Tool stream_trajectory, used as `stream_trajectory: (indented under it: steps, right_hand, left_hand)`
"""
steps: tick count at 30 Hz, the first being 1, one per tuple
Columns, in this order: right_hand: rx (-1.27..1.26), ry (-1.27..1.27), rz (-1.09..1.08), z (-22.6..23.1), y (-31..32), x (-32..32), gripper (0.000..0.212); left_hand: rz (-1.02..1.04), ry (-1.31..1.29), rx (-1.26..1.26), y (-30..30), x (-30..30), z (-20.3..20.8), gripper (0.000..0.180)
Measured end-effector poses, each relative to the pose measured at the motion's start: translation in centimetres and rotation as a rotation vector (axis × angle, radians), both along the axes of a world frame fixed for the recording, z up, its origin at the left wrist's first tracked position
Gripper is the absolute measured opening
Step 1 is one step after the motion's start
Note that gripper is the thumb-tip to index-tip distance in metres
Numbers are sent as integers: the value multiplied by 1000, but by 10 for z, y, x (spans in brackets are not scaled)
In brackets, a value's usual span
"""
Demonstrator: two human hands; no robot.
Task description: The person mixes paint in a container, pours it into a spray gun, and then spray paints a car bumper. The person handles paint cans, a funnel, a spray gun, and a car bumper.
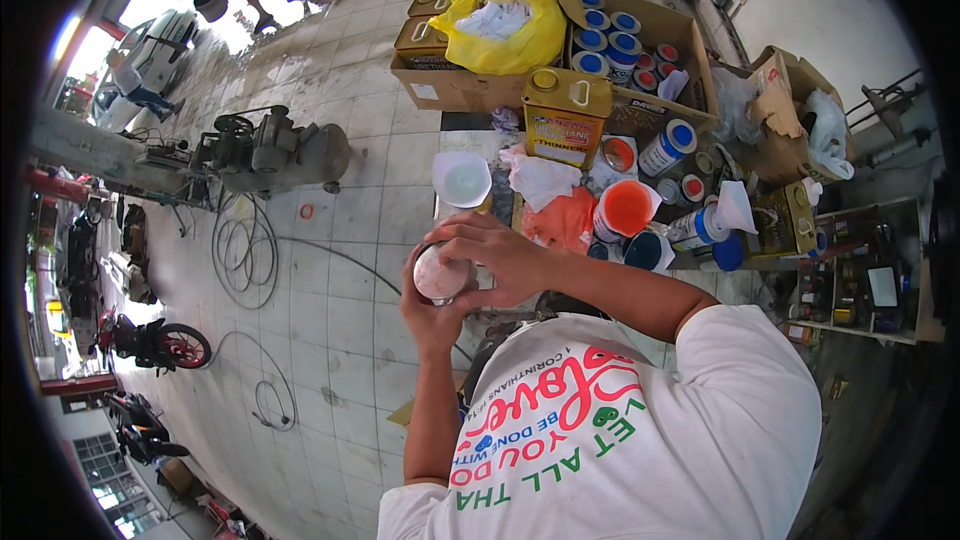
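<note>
In the head view, the person's left hand (425, 312) is curled round the side of a round container (441, 274) with a pale, pinkish top. The right hand (492, 252) holds the same container from the other side, its fingers bent over the rim, so both hands are closed about it. The container is held nearer the person than the gold rectangular can (567, 122), and to its left.

Left of the gold can stands a white-lined cup (463, 181) with pale contents. Just in front of the can lies a crumpled pinkish cloth (545, 181), and nearer the person than that, a red-orange sheet (562, 221). To the can's right and nearer the person is a tub of bright orange paint (628, 206); farther right stands a white can with a blue lid (668, 147). Behind the gold can and to its left, a yellow plastic bag (541, 30) sits on a cardboard box (480, 93). Well to the left of the can, a compressor (270, 152) stands on the tiled floor (335, 380).
</note>
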State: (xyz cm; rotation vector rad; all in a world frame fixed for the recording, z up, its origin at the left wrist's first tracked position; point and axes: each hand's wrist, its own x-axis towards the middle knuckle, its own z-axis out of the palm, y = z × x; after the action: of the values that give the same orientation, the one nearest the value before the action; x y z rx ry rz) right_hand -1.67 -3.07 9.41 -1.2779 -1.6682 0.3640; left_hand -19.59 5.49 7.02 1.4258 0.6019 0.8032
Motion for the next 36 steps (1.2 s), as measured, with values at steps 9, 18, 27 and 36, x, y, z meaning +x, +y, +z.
stream_trajectory:
  steps: [9,18,27,36]
  right_hand:
    - [-75,7,-107,10,-6,7,58]
    - [-70,56,-177,16,-3,-4,45]
    - [-161,-51,-372,25,0,-21,49]
    - [-130,562,-679,-83,29,51,21]
  left_hand:
    - [-59,23,-18,3,14,2,102]
    - [-8,41,-30,11,15,-3,90]
    - [60,98,65,12,17,1,87]
    - [182,204,61,18,2,-5,88]
